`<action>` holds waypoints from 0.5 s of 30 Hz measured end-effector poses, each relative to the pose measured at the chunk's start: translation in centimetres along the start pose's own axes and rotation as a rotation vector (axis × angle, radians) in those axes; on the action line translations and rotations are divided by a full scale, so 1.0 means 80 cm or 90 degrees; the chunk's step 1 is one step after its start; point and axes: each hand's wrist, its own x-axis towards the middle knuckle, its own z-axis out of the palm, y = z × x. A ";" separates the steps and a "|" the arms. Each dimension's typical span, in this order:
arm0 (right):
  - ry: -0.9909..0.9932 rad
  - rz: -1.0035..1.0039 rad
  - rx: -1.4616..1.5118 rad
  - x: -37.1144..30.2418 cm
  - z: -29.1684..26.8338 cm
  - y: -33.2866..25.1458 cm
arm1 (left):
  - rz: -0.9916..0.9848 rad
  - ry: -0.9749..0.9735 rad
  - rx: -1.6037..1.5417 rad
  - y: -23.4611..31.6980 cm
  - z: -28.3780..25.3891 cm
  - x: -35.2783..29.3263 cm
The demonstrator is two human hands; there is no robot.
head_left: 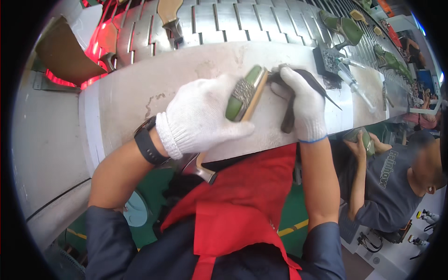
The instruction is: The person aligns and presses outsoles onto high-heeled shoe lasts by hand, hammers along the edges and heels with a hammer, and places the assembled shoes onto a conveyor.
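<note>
My left hand (200,114), in a white knit glove, grips a green shoe upper (242,93) with a textured grey band and a tan sole edge. Part of the shoe is hidden by the glove. Below that wrist juts a tan and shiny metal end (205,170); whether it belongs to the same shoe I cannot tell. In my gloved right hand (305,100) is a dark pair of pincers (288,116), its two handles spread apart around the palm. The pincers' head is close beside the shoe's upper end; contact between them is unclear.
The pale worktable (135,93) curves around me, a slatted metal conveyor (228,23) behind it. Green shoes (343,28) on lasts stand on the conveyor. A dark block (326,65) and syringe-like tubes (357,88) lie at right. A co-worker (392,182) sits right, holding a green shoe.
</note>
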 end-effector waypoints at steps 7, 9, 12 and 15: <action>-0.042 -0.058 0.065 -0.047 -0.016 0.007 | 0.298 0.209 -0.084 0.056 -0.072 -0.031; -0.073 -0.073 0.023 -0.077 -0.001 -0.018 | 0.289 0.194 -0.083 0.064 -0.066 -0.041; -0.136 -0.378 -0.115 -0.143 0.007 -0.067 | 0.316 0.202 -0.088 0.062 -0.046 -0.047; -0.208 -0.415 -0.156 -0.177 -0.002 -0.101 | 0.328 0.249 -0.106 0.070 -0.032 -0.047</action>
